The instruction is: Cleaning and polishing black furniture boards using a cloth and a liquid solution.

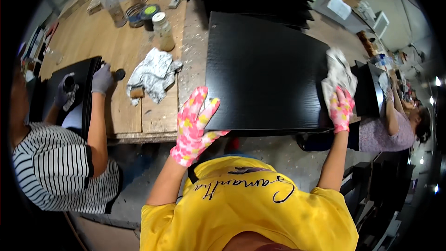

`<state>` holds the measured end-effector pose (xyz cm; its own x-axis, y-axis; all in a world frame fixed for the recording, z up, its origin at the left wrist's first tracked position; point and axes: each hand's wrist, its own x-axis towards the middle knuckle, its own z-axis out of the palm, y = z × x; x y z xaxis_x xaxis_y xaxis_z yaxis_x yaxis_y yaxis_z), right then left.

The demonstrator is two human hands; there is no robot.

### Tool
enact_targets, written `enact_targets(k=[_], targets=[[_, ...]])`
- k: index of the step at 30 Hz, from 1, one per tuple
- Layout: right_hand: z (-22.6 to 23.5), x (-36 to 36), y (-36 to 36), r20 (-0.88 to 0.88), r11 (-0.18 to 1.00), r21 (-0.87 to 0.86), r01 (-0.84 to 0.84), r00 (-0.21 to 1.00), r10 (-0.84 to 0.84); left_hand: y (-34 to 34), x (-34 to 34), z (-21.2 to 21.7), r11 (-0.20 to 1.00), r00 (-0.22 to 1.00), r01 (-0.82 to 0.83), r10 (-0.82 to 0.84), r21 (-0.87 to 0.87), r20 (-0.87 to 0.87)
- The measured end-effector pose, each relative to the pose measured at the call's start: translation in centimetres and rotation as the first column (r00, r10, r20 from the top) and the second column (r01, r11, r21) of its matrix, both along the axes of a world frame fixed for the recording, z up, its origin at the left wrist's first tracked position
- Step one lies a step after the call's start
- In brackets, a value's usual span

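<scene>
1 black panel (267, 74) at bench's (193, 42) near edge: spread left hand (191, 125) at panel's near-left corner, right hand (342, 108) clutching rag (339, 69) at right edge.

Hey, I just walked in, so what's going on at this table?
A person in a yellow shirt stands at a large black panel. Their gloved left hand is at its near left corner, while their gloved right hand holds a whitish cloth at its right edge. More black panels are stacked beyond it. To the left, a co-worker in a striped top holds a small dark container over another dark panel.
</scene>
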<state>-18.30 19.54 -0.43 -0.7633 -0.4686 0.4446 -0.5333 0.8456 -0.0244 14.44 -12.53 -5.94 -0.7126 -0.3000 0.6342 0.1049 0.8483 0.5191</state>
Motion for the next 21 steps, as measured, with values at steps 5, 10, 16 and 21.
enact_targets(k=[5,10,16,21], targets=[[-3.7,-2.8,11.9,0.303,0.909,-0.374,0.184,0.951,-0.068,3.3,2.4,1.2,0.964,0.973,0.156,-0.112,-0.213,0.203],[-3.5,-0.5,16.6,0.549,0.515,-0.77,0.376,0.803,0.234,4.9,3.0,1.1,0.955,0.978,0.206,-0.21,-0.214,0.005],[-1.5,0.9,16.0,0.208,0.837,-0.54,-0.089,0.949,0.235,4.1,0.2,3.1,0.879,0.989,0.087,-0.018,-0.468,0.15],[2.9,0.2,13.0,-0.135,-0.037,-0.987,-0.154,0.701,0.701,1.9,-1.8,7.5,0.894,0.988,0.116,-0.149,-0.434,-0.043]])
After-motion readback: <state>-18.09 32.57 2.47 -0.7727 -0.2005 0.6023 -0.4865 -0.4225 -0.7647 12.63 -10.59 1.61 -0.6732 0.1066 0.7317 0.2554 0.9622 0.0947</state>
